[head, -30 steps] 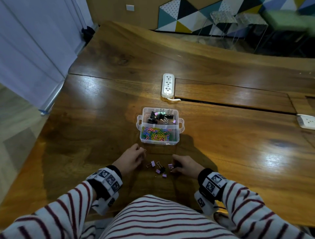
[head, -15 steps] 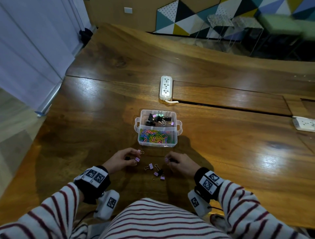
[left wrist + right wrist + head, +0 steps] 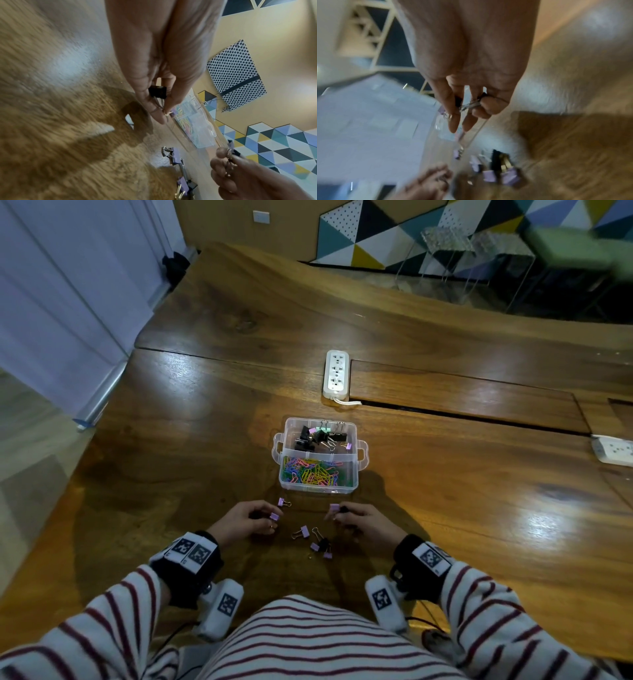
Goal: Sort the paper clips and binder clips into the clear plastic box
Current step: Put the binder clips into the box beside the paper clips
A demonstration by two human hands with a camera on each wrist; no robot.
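The clear plastic box (image 3: 356,474) stands on the table, with binder clips (image 3: 317,436) in its far compartment and coloured paper clips (image 3: 311,474) in the near one. Just in front of it, my left hand (image 3: 270,520) pinches a black binder clip (image 3: 157,92) and a purple one (image 3: 274,516). My right hand (image 3: 334,513) pinches a purple binder clip (image 3: 334,507) and a black one (image 3: 458,100). Between the hands, several loose purple and black binder clips (image 3: 320,544) lie on the wood. One more purple clip (image 3: 281,502) lies near the box's front left corner.
A white power strip (image 3: 336,374) lies beyond the box, and another socket block (image 3: 613,451) sits at the right edge. A dark slot (image 3: 462,414) runs across the wooden table (image 3: 171,457). The table's left edge drops to the floor.
Both hands have come up off the pile of clips and moved a little apart and toward the box, each now holding clips. The loose clips between them have not moved.
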